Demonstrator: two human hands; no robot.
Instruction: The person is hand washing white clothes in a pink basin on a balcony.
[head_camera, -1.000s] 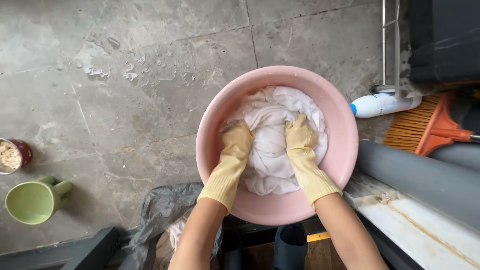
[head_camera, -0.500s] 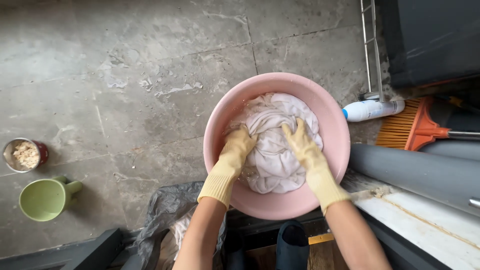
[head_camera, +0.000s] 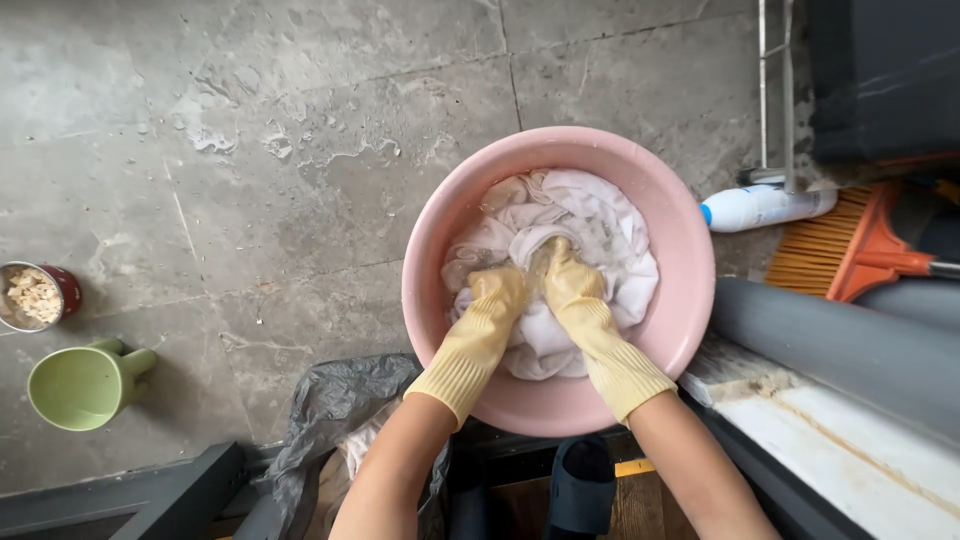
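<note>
A pink round basin (head_camera: 440, 250) stands on the grey concrete floor and holds a wet white cloth (head_camera: 610, 225). Both hands wear yellow rubber gloves and are pushed into the cloth side by side. My left hand (head_camera: 495, 295) is closed on a fold of the cloth near the basin's middle. Beside it, my right hand (head_camera: 568, 280) grips a bunched part of the cloth, its fingers curled under the fabric. The fingertips of both hands are partly buried in the cloth.
A green mug (head_camera: 85, 385) and a small red tin of pale pieces (head_camera: 35, 292) stand at the left. A white bottle (head_camera: 760, 207) lies right of the basin, near an orange broom (head_camera: 850, 245) and a grey pipe (head_camera: 850, 350). A grey plastic bag (head_camera: 335, 415) lies below.
The hands have drawn together from spread positions on the cloth to its middle, bunching the fabric between them. The view has shifted slightly.
</note>
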